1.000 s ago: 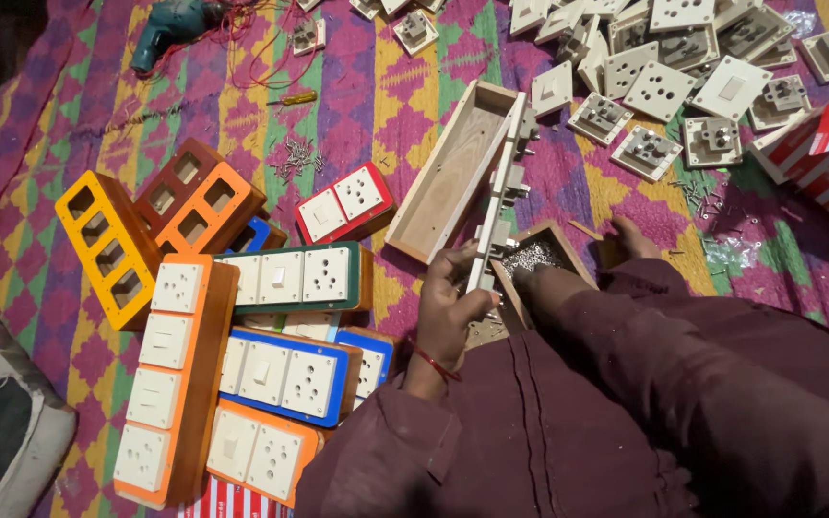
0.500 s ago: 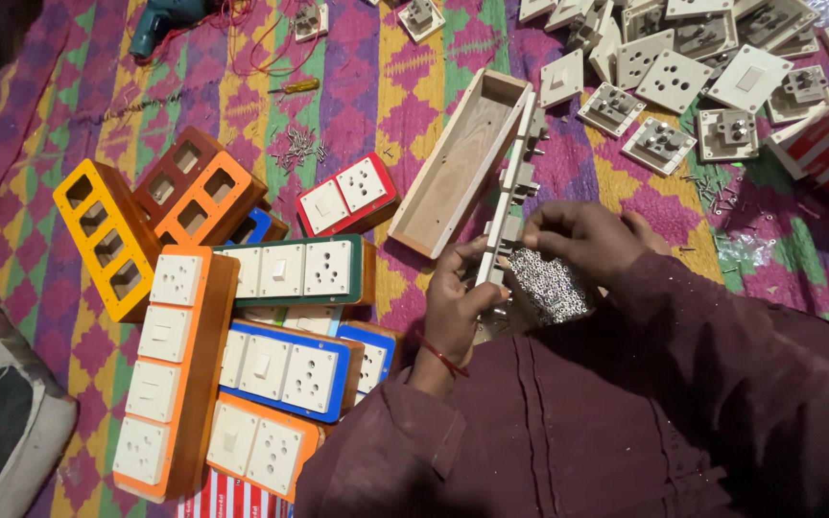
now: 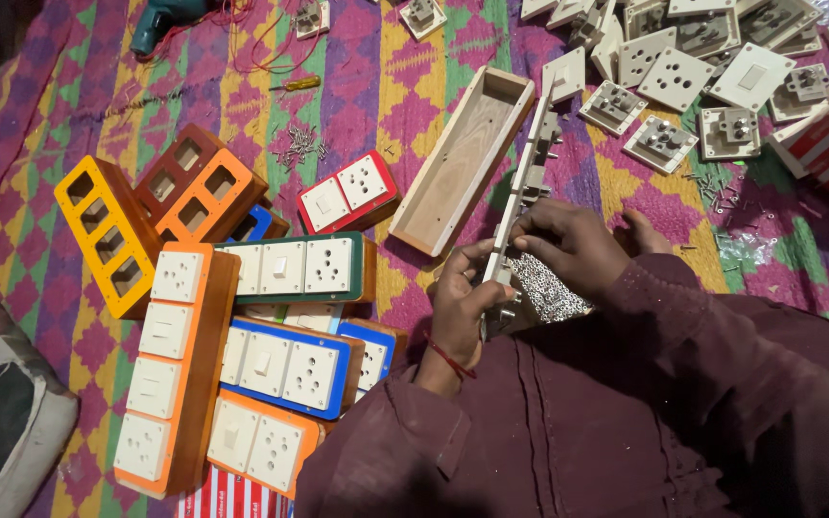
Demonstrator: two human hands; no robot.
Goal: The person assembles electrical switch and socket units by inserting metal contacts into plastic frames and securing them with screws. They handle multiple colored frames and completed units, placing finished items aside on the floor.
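Note:
My left hand (image 3: 461,305) grips the lower end of a long white switch panel strip (image 3: 522,182) held on edge, its fittings facing right. My right hand (image 3: 568,245) pinches at the strip's side just above the left hand, fingers closed on a fitting or screw too small to make out. Under the right hand lies a small box of loose silver screws (image 3: 551,290). An open wooden box (image 3: 462,158) lies just left of the strip on the patterned cloth (image 3: 405,67).
Finished switch boards in orange (image 3: 177,369), green (image 3: 299,269), blue (image 3: 290,363) and red (image 3: 347,192) frames are stacked at left, with empty frames (image 3: 107,230) beside them. Loose white sockets (image 3: 674,77) cover the top right. A drill (image 3: 160,19) and screwdriver (image 3: 295,84) lie at the top left.
My right hand has come from the cloth at right onto the strip above the screw box. The view has shifted slightly; the left hand keeps its hold.

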